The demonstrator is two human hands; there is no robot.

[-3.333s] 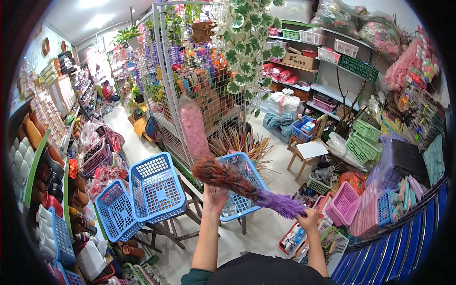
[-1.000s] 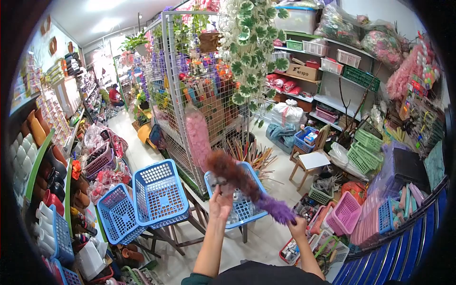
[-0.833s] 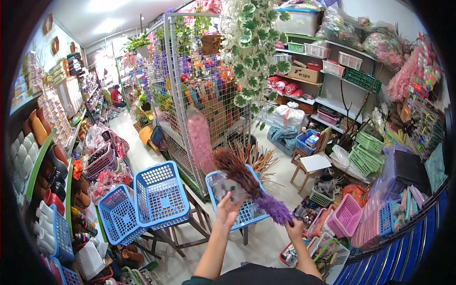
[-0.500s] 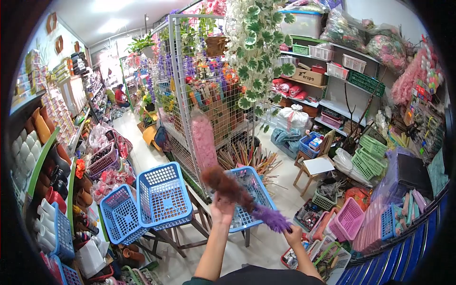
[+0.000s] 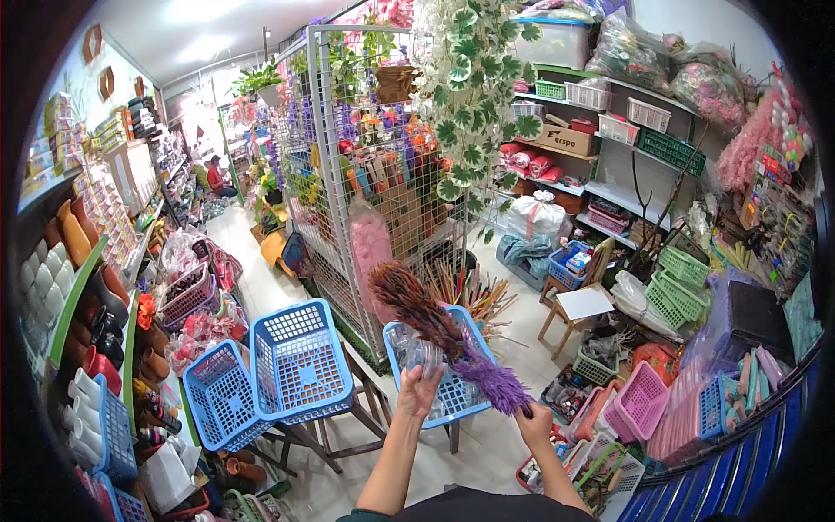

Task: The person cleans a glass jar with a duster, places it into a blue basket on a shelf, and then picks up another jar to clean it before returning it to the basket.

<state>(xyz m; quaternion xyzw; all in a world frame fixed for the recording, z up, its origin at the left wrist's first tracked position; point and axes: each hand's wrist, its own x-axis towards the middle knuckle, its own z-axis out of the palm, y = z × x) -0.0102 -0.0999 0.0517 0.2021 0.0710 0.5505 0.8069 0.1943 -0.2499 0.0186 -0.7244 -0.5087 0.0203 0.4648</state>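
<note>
A fluffy bundle (image 5: pixel 487 374), purple near my right hand and reddish brown at its far end, slants up to the left over a blue basket (image 5: pixel 477 333). My right hand (image 5: pixel 534 423) is closed round its lower end. My left hand (image 5: pixel 420 391) is beside the bundle, over the near left edge of that basket, with its fingers raised and curled next to clear plastic (image 5: pixel 424 352). Whether those fingers grip the plastic cannot be made out. Transparent plastic pieces show inside the basket, partly covered by the bundle.
Two blue baskets (image 5: pixel 302 357) sit on a wooden stand at the left. A wire mesh rack (image 5: pixel 335 174) rises ahead. Green vines hang from above. Pink baskets (image 5: pixel 639 400) and a small wooden chair (image 5: pixel 581 302) are to the right. A person in red (image 5: pixel 217 178) sits far back.
The bundle's purple part has shifted down and its brown end has dropped slightly and sharpened from a blur. My left hand is now apart from the bundle, a little lower and to the right.
</note>
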